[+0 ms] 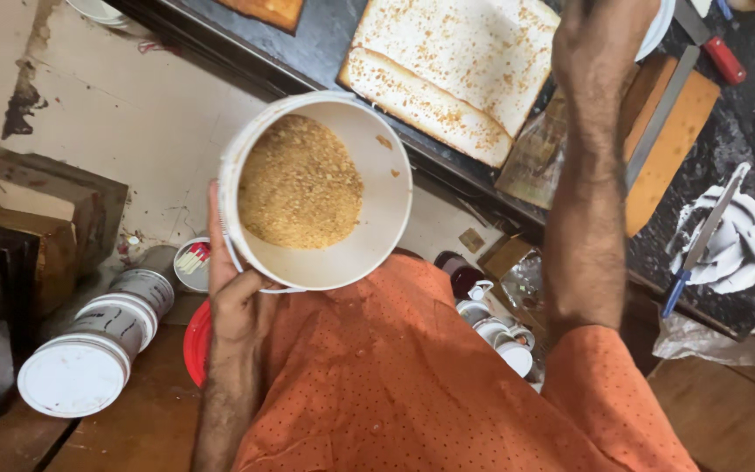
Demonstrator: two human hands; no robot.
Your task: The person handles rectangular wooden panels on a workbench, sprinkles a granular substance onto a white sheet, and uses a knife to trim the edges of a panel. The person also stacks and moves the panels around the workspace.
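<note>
Two hands: left hand (236, 301) grips white tub (377, 223) of brown crumbs (301, 183); right hand (600, 39) over far cream-covered cake (456, 65), grip unclear.

The crumb tub (316, 192) sits at centre, the sheet cake (456, 70) on the worktop (744, 131) at one o'clock. Lidded tubs (89, 350) lie at eight o'clock; a palette knife (705, 232) rests at three.

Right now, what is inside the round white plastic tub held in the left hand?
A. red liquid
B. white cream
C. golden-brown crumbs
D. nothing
C: the round white plastic tub, gripped at its rim by the left hand, holds a heap of golden-brown crumbs lying against one side.
</note>
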